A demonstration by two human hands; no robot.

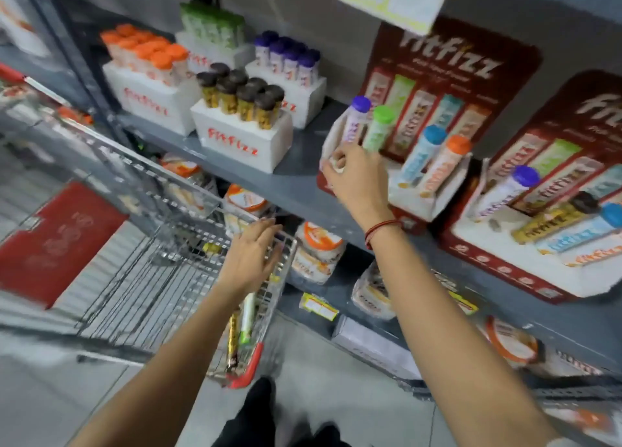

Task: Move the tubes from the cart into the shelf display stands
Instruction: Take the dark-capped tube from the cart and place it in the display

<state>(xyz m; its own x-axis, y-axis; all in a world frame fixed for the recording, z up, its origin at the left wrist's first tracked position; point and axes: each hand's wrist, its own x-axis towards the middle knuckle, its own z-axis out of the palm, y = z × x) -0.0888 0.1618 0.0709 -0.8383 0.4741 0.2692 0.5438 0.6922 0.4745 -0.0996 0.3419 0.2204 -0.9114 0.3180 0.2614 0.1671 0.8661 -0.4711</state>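
Two dark red cardboard stands sit on the grey metal shelf. The left stand holds four round plastic tubes tilted in its white tray: a purple-capped tube, a green-capped tube, a blue-capped one and an orange-capped one. The right stand shows a purple-capped tube, a brown-capped yellow one, a blue-capped one and a fourth that runs out of view. Far left on the shelf stand four white blocks with tubes upright in them: the orange block, the green block, the purple block and the near brown block with about eight dark-capped tubes; the other counts are too blurred to tell. The right hand reaches to the bases of the purple and green tubes, fingers curled; whether it grips one I cannot tell. The left hand lies open, palm down, at the rim of the wire cart. In the cart's near corner lie at least two tubes, one green-capped, one brown and yellow.
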